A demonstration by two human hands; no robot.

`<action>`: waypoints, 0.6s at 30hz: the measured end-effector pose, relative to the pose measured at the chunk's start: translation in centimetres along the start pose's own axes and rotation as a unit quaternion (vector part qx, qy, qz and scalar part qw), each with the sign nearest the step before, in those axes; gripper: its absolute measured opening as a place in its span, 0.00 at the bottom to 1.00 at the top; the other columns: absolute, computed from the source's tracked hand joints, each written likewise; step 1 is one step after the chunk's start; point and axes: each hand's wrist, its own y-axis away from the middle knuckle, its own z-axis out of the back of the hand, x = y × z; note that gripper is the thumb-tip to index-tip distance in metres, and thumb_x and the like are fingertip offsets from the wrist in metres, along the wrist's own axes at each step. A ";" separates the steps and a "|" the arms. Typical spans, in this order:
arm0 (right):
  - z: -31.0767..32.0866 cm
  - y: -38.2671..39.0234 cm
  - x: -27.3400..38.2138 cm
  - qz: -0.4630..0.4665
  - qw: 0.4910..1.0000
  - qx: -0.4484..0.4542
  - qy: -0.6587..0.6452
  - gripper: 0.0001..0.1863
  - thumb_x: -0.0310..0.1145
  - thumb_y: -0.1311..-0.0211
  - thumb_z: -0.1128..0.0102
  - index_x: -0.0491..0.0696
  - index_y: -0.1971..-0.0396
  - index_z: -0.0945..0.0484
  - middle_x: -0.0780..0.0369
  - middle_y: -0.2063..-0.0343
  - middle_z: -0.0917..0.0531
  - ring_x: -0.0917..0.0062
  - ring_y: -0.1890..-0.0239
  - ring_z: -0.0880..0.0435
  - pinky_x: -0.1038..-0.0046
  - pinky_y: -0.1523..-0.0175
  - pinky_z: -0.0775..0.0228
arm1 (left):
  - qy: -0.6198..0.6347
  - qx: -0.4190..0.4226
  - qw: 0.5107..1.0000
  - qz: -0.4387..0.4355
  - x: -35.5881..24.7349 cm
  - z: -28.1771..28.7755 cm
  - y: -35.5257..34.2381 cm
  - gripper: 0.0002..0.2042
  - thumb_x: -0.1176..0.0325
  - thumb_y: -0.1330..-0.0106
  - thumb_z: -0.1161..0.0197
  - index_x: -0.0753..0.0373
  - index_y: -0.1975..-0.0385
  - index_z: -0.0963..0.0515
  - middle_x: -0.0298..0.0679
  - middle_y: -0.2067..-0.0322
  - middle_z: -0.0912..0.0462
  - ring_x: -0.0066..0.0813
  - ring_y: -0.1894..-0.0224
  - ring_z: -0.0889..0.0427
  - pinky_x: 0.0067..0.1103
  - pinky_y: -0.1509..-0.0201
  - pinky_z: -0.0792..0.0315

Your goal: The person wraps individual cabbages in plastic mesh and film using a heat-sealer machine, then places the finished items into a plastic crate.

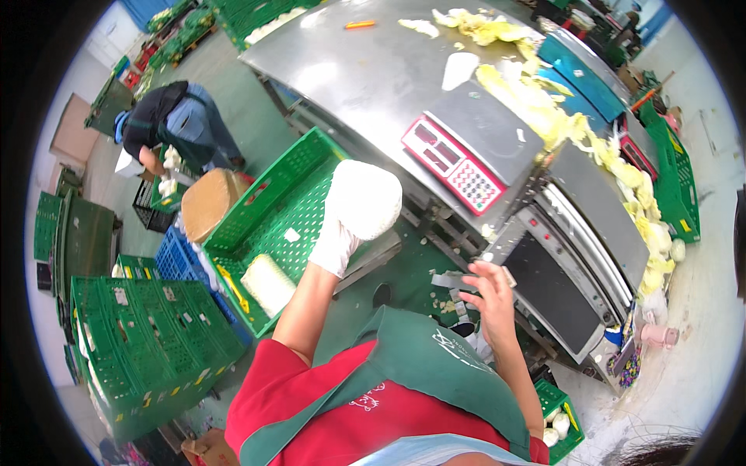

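- Worn items, nearest: pale blue face mask [420, 452]; green apron [447, 380] over red short-sleeved shirt [264, 388].
- Right hand [495, 301], bare: fingers apart and partly curled, raised beside the near edge of the wrapping machine; nothing seen in its grasp.
- Left hand [334, 245], in a white glove: holds the white bundle, fingers closed against it though mostly hidden behind.
- White bundle [367, 198], rounded, textured covering: held up over the right-hand side of the green crate.
- Green crate [264, 189], perforated plastic: open, tilted in view, left of the steel surface.
- Pale bundle [268, 285], net-textured, oblong: lying inside that crate, with a small white label [292, 234] farther along the crate floor.
- Wrapping machine [553, 283], dark plate and red buttons: right of the right hand.
- Scale [458, 167], red-rimmed, keypad and displays: on the steel surface [342, 81].
- Yellow leaves [486, 29]: strewn along the far edge.
- Stacked green crates [155, 334]: at left.
- Tan block [210, 203]: beside the open crate.
- Co-worker [186, 120]: bent over another crate, farther back.
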 end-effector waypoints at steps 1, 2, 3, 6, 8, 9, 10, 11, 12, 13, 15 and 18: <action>0.9 -0.1 0.8 0.008 0.999 0.030 -0.018 0.16 0.33 0.29 0.50 0.46 0.44 0.30 0.59 0.47 0.26 0.73 0.49 0.22 0.68 0.51 0.21 | 0.196 -0.040 0.976 0.092 -1.0 -3.7 0.8 0.22 0.52 0.28 0.48 0.62 0.45 0.27 0.46 0.48 0.20 0.45 0.47 0.19 0.43 0.41 0.24; 2.0 -0.1 1.7 0.016 0.997 0.061 -0.032 0.17 0.34 0.28 0.50 0.47 0.43 0.30 0.58 0.47 0.26 0.72 0.49 0.22 0.67 0.51 0.21 | 0.251 -0.031 0.960 0.123 -1.3 -6.8 1.4 0.22 0.52 0.28 0.47 0.63 0.44 0.27 0.46 0.47 0.20 0.45 0.46 0.20 0.43 0.40 0.25; 3.6 -0.1 2.4 0.013 0.995 0.086 -0.056 0.19 0.37 0.27 0.49 0.47 0.41 0.32 0.58 0.45 0.27 0.71 0.47 0.22 0.64 0.51 0.21 | 0.305 -0.019 0.939 0.159 -1.0 -10.0 2.1 0.23 0.52 0.29 0.46 0.63 0.43 0.28 0.46 0.46 0.21 0.45 0.45 0.21 0.43 0.39 0.25; 7.6 0.9 5.6 -0.062 0.971 0.179 -0.147 0.38 0.54 0.31 0.47 0.55 0.29 0.51 0.54 0.38 0.35 0.58 0.39 0.29 0.51 0.46 0.24 | 0.327 0.020 0.929 0.172 1.9 -17.0 4.2 0.27 0.52 0.31 0.43 0.64 0.39 0.33 0.47 0.42 0.25 0.45 0.42 0.23 0.43 0.37 0.27; 10.8 1.2 6.9 -0.111 0.941 0.241 -0.212 0.46 0.63 0.36 0.47 0.60 0.28 0.58 0.54 0.34 0.40 0.53 0.36 0.32 0.47 0.44 0.26 | 0.301 0.052 0.940 0.154 4.3 -21.1 5.5 0.31 0.53 0.32 0.41 0.65 0.35 0.38 0.48 0.40 0.27 0.45 0.40 0.25 0.42 0.36 0.29; 12.5 1.4 7.4 -0.102 0.928 0.269 -0.238 0.48 0.64 0.39 0.44 0.61 0.28 0.58 0.55 0.34 0.41 0.54 0.35 0.33 0.47 0.44 0.26 | 0.251 0.040 0.956 0.145 5.7 -23.1 6.3 0.32 0.52 0.33 0.40 0.66 0.35 0.39 0.48 0.39 0.28 0.44 0.39 0.26 0.41 0.35 0.30; 13.9 1.6 7.9 -0.084 0.937 0.245 -0.235 0.47 0.63 0.39 0.43 0.61 0.28 0.57 0.55 0.34 0.41 0.55 0.35 0.33 0.47 0.44 0.26 | 0.219 0.041 0.965 0.138 6.9 -25.2 6.8 0.33 0.52 0.33 0.40 0.66 0.35 0.39 0.48 0.39 0.29 0.43 0.39 0.26 0.41 0.35 0.30; 15.1 1.9 8.4 -0.066 0.945 0.220 -0.231 0.47 0.62 0.39 0.42 0.61 0.28 0.57 0.56 0.34 0.41 0.56 0.34 0.33 0.48 0.44 0.26 | 0.187 0.043 0.973 0.130 7.9 -27.3 7.1 0.33 0.51 0.33 0.41 0.66 0.34 0.39 0.48 0.39 0.29 0.43 0.38 0.27 0.41 0.35 0.30; 16.2 2.1 8.7 -0.052 0.952 0.197 -0.229 0.47 0.61 0.39 0.41 0.62 0.28 0.57 0.56 0.34 0.41 0.57 0.34 0.34 0.48 0.44 0.26 | 0.154 0.039 0.980 0.120 8.8 -28.9 7.7 0.33 0.51 0.33 0.41 0.66 0.34 0.39 0.48 0.39 0.29 0.43 0.38 0.27 0.41 0.35 0.30; 17.5 2.5 9.2 -0.040 0.965 0.167 -0.198 0.49 0.55 0.40 0.35 0.58 0.29 0.57 0.56 0.35 0.39 0.62 0.38 0.28 0.55 0.46 0.23 | 0.152 0.046 0.976 0.148 8.9 -30.4 7.9 0.34 0.50 0.33 0.41 0.66 0.34 0.40 0.48 0.39 0.29 0.43 0.37 0.28 0.41 0.34 0.31; 19.3 2.9 10.8 0.028 0.983 0.153 -0.100 0.50 0.51 0.40 0.33 0.54 0.29 0.58 0.55 0.38 0.35 0.66 0.43 0.24 0.61 0.48 0.22 | 0.212 0.076 0.954 0.196 10.1 -32.9 7.7 0.33 0.48 0.32 0.44 0.66 0.34 0.40 0.49 0.39 0.29 0.44 0.38 0.27 0.41 0.35 0.30; 21.2 2.6 11.8 0.164 0.979 0.119 -0.016 0.50 0.46 0.40 0.31 0.45 0.30 0.57 0.55 0.49 0.27 0.76 0.56 0.20 0.73 0.55 0.23 | 0.284 0.132 0.911 0.269 10.6 -36.8 7.8 0.31 0.47 0.29 0.53 0.67 0.37 0.36 0.52 0.42 0.27 0.48 0.43 0.23 0.41 0.40 0.25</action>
